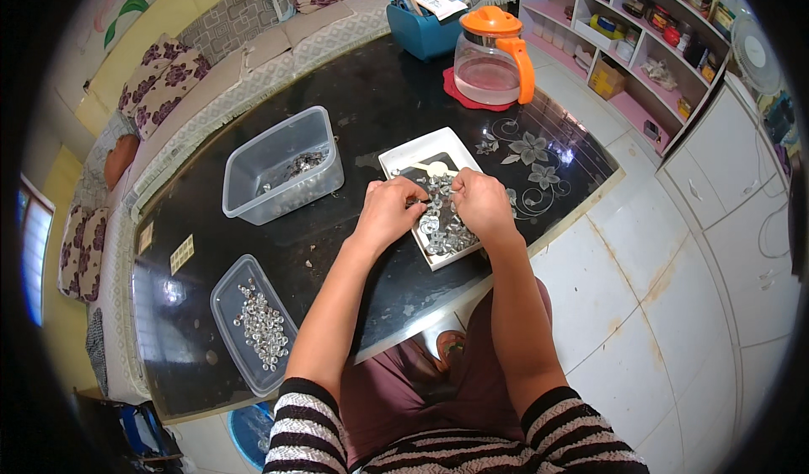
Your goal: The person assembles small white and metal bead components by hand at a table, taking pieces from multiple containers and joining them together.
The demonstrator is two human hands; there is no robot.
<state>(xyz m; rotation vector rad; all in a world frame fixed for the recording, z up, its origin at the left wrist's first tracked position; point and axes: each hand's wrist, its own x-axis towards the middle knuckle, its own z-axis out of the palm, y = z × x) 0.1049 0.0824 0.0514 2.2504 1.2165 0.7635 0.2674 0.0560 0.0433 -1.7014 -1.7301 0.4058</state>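
Note:
Both of my hands are over a white rectangular box that holds many small shiny silvery and clear pieces. My left hand reaches in at the left side, its thumb and fingers pinched together. Across from it my right hand is also curled in a pinch at the box's right side. What either hand holds is too small or hidden to make out. A cream spoon-like item lies in the far part of the box, partly behind my right fingers.
On the black table, a clear plastic tub holds some small pieces. A shallow clear tray nearer me holds more. Farther back stand an orange-lidded jug on a red mat and a teal holder. Shelves stand at right.

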